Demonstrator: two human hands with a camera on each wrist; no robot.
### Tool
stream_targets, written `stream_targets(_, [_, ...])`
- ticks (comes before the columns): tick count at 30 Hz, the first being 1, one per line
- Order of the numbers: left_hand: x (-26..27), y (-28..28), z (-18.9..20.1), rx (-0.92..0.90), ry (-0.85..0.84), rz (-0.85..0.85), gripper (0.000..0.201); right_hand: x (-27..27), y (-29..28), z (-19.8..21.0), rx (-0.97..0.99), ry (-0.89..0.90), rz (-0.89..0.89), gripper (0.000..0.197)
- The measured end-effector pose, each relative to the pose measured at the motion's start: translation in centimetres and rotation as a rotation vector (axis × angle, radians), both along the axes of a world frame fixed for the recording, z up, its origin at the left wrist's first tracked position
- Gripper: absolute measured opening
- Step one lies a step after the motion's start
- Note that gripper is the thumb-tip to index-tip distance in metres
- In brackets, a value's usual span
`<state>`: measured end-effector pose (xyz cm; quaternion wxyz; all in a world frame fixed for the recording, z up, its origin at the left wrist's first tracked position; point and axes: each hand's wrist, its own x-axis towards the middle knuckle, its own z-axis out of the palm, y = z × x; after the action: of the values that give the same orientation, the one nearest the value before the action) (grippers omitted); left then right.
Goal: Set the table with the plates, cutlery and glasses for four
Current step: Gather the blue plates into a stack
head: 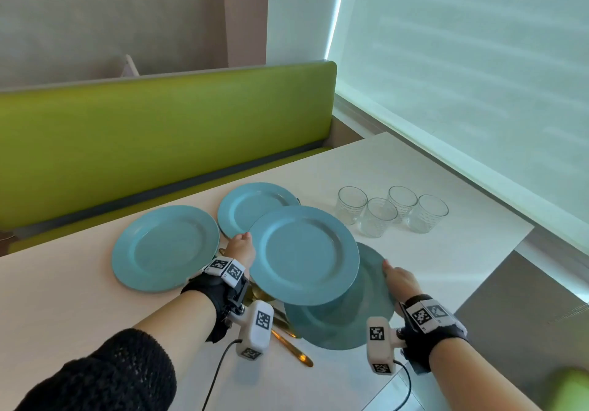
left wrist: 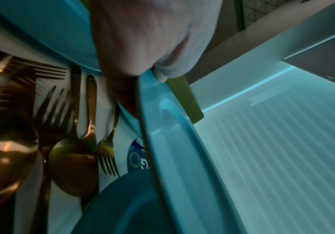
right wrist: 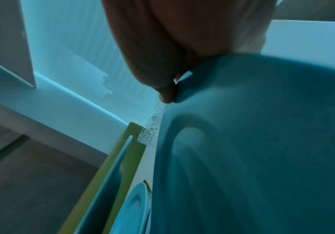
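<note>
Four blue plates are in the head view. One plate (head: 165, 248) lies at the left and another (head: 251, 206) lies behind it. My left hand (head: 243, 241) pinches the left rim of a third plate (head: 302, 254), held above the table; the left wrist view shows the thumb (left wrist: 162, 69) over that rim (left wrist: 174, 142). My right hand (head: 388, 267) grips the right rim of the fourth plate (head: 350, 318), lower and partly under the lifted one; this plate (right wrist: 262, 142) fills the right wrist view under my thumb (right wrist: 166, 93). Gold forks and spoons (left wrist: 72, 158) lie beneath. Four empty glasses (head: 379, 216) stand at the back right.
The pale table (head: 79, 308) ends at a right edge (head: 497, 280) close to my right hand, with grey floor beyond. A green bench (head: 159, 130) runs along the far side. A window blind (head: 478, 75) is at the right. One gold handle (head: 291, 348) sticks out toward me.
</note>
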<state>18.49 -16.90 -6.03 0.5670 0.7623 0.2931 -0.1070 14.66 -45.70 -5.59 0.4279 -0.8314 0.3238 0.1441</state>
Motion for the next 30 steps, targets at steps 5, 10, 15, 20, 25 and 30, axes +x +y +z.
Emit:
stream_targets(5, [0.2,-0.8,0.3,-0.025,-0.022,0.005,0.046,1.9,-0.1,1.1,0.053,-0.118,-0.017,0.059])
stream_targets(10, [0.3,-1.5,0.7,-0.035,-0.028,-0.002,0.047,2.4,1.3,2.3,0.151,-0.149,-0.053,0.053])
stream_targets(15, [0.0,-1.7,1.4,0.075,-0.069,-0.001,0.044,2.4,2.7,2.2,0.28,-0.234,-0.143,0.046])
stream_targets(20, [-0.2,-0.4,1.8,0.207,-0.099,-0.051,0.042,2.2,5.1,1.9,0.47,-0.305,-0.252,0.036])
stream_targets(25, [-0.8,2.0,1.8,0.233,-0.097,-0.125,0.029,2.1,8.3,2.5,0.464,-0.381,-0.187,0.042])
stream_targets(30, [-1.1,6.2,1.4,0.179,-0.04,-0.173,0.027,2.0,11.2,3.3,0.459,-0.405,-0.132,0.022])
